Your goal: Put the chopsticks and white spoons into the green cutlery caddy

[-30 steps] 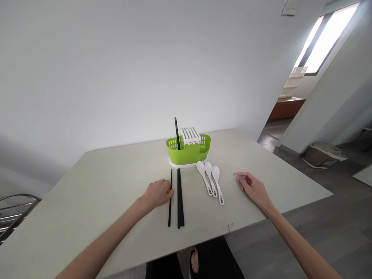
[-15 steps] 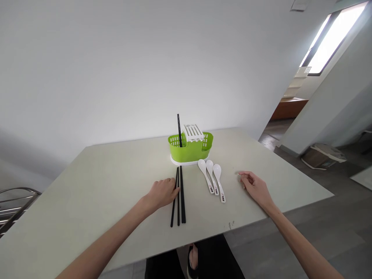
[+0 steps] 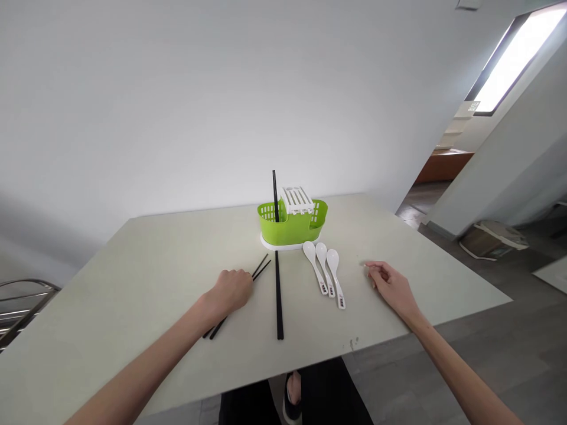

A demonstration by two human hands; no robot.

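Observation:
My left hand (image 3: 233,289) is closed around a pair of black chopsticks (image 3: 261,269), whose ends stick out on both sides of the fist. To its right, more black chopsticks (image 3: 279,295) lie side by side on the table. My right hand (image 3: 388,285) rests on the table with fingers loosely curled and apart, nothing in it. Between the hands lie three white spoons (image 3: 333,274), bowls toward the wall. Behind them stands a green basket (image 3: 286,233) with a white slotted top (image 3: 296,199) and a white base. Black chopsticks (image 3: 275,195) stand upright in its left compartment.
The pale table (image 3: 177,248) runs back to a white wall (image 3: 199,118). A metal rack (image 3: 24,307) is beyond the table's left edge. On the floor at the right is a bin-like container (image 3: 494,239). My legs are under the front edge.
My left hand has moved left, taking the two left chopsticks with it and tilting them. The other chopsticks stay in place. My right hand has not visibly moved.

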